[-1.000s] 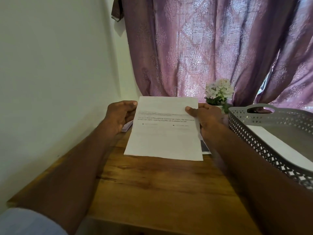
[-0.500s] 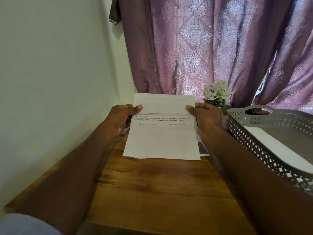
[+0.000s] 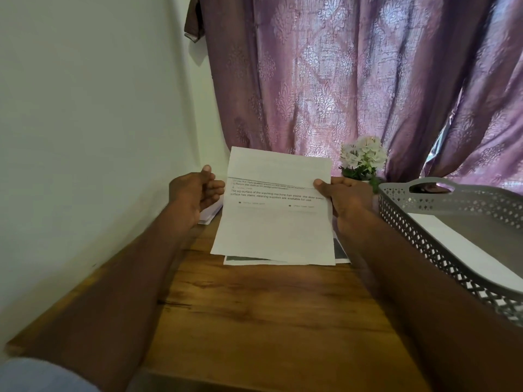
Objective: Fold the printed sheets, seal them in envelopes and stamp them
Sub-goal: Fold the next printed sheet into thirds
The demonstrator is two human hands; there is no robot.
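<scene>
Printed sheet (image 3: 273,222) held upright-ish above the wooden table (image 3: 254,321), top part folded down over the text. Right hand (image 3: 343,198) pinches its right edge, thumb on front. Left hand (image 3: 195,190) just beside the left edge, fingers loosely curled, holding nothing. Grey perforated basket (image 3: 424,230) at right holds a white sheet (image 3: 458,244), cut off by frame. More papers (image 3: 341,250) under the held sheet, mostly hidden.
</scene>
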